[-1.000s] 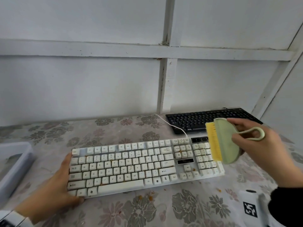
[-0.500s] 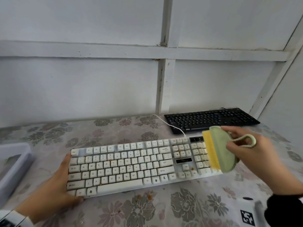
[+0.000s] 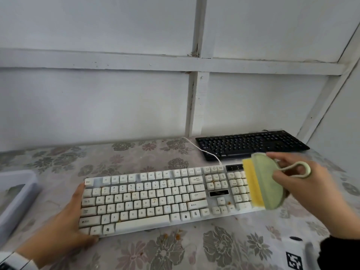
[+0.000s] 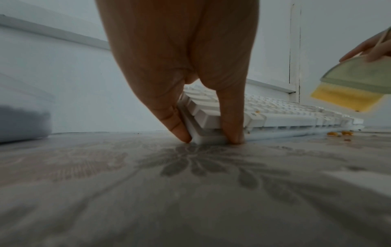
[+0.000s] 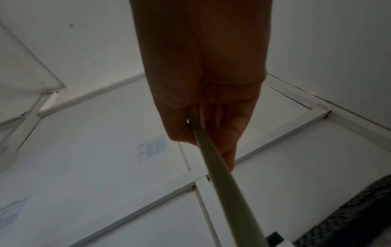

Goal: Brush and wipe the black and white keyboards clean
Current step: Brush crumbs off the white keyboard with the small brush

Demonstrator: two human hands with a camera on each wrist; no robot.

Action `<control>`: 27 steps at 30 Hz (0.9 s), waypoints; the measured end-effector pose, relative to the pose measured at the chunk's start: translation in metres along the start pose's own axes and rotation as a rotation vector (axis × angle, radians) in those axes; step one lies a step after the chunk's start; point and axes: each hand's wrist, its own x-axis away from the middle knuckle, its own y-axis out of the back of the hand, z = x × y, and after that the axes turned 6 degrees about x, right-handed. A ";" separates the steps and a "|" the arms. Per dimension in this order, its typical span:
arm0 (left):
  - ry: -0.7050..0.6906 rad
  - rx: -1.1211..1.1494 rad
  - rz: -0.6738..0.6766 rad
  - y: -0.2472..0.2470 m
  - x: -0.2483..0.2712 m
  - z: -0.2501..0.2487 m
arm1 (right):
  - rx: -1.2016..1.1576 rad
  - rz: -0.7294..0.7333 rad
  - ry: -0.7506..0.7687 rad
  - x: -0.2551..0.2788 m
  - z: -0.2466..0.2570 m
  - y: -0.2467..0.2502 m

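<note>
The white keyboard [image 3: 148, 199] lies across the flowered table, with brown specks among its keys. My left hand [image 3: 76, 215] grips its left front corner, one finger on the side and the thumb on the front edge [image 4: 209, 137]. My right hand [image 3: 288, 178] holds a green brush [image 3: 266, 184] with yellow bristles over the number-pad end. In the left wrist view the brush [image 4: 359, 78] hangs just above the keys. The right wrist view shows fingers [image 5: 207, 133] curled round the brush's edge [image 5: 222, 175]. The black keyboard [image 3: 251, 145] sits behind, by the wall.
Orange crumbs [image 3: 175, 235] lie on the cloth in front of the white keyboard. A grey bin [image 3: 15, 193] stands at the left edge. A white cable [image 3: 204, 151] runs back from the white keyboard. A white tagged object [image 3: 294, 258] sits near my right sleeve.
My right hand has lowered the brush a little toward the number-pad end of the white keyboard. My left hand has stayed on the corner.
</note>
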 end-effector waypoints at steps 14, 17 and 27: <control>-0.006 0.017 -0.009 0.000 0.000 -0.005 | 0.017 0.138 -0.120 0.014 -0.015 -0.011; -0.007 0.015 -0.019 -0.001 0.002 -0.009 | -0.036 0.046 -0.065 0.007 -0.003 0.001; 0.013 -0.017 0.002 0.000 0.001 -0.004 | 0.027 0.105 -0.085 0.013 -0.012 -0.024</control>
